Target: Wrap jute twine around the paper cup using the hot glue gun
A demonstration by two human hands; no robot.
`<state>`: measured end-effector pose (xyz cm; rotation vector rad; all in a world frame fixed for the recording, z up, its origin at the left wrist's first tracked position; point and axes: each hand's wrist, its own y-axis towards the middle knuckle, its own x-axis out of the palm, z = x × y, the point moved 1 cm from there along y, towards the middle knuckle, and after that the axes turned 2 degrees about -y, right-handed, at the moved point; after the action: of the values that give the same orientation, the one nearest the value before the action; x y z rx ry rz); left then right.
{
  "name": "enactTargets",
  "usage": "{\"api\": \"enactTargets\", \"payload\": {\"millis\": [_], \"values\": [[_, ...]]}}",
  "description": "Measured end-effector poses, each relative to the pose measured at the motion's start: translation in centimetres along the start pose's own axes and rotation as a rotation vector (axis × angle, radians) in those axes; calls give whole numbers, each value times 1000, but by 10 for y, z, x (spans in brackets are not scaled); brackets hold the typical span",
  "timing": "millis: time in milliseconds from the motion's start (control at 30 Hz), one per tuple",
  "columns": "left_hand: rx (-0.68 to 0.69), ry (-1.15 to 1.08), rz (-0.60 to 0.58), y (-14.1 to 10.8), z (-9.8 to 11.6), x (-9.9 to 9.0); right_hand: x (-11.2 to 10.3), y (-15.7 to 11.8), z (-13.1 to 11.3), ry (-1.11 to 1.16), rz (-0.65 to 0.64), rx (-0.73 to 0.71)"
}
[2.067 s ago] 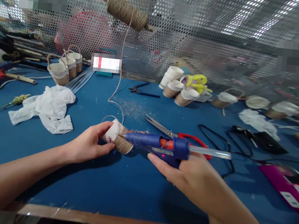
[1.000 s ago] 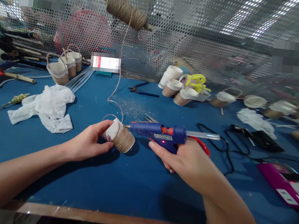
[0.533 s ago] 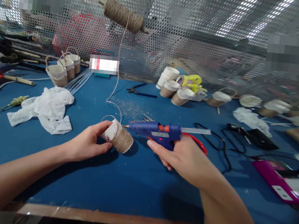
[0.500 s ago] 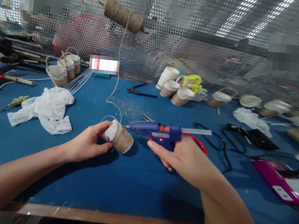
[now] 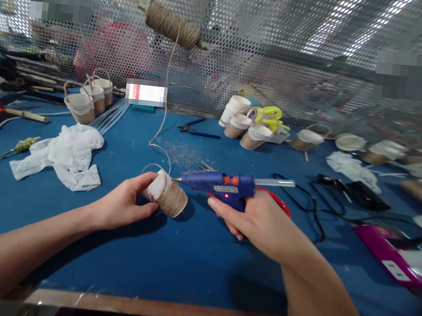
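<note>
My left hand is closed round the white end of a paper cup, which lies tilted on its side. Brown twine wraps the cup's lower part. From the cup a loose strand of twine runs up to a spool hung by the mesh. A blue hot glue gun is gripped in my right hand, its tip at the edge of the twine wrap. Its red light is on, and a clear glue stick sticks out of its back. Whether the tip touches the cup, I cannot tell.
White lace cloth lies on the left, near twine-wrapped cups with handles. Pliers rest behind the cup. More cups stand at the back right. Black cables and a purple power strip are on the right.
Almost nothing differs. The whole view has shifted very slightly; both hands keep the cup and the glue gun in the same positions.
</note>
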<state>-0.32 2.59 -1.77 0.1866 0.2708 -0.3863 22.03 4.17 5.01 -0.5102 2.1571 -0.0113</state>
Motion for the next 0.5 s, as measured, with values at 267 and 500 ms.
{"api": "enactTargets", "payload": {"millis": [267, 500], "values": [[47, 92, -3, -2, 0, 1, -4, 13, 11, 224, 47, -47], [70, 106, 51, 0, -2, -1, -20, 58, 46, 277, 376, 182]]}}
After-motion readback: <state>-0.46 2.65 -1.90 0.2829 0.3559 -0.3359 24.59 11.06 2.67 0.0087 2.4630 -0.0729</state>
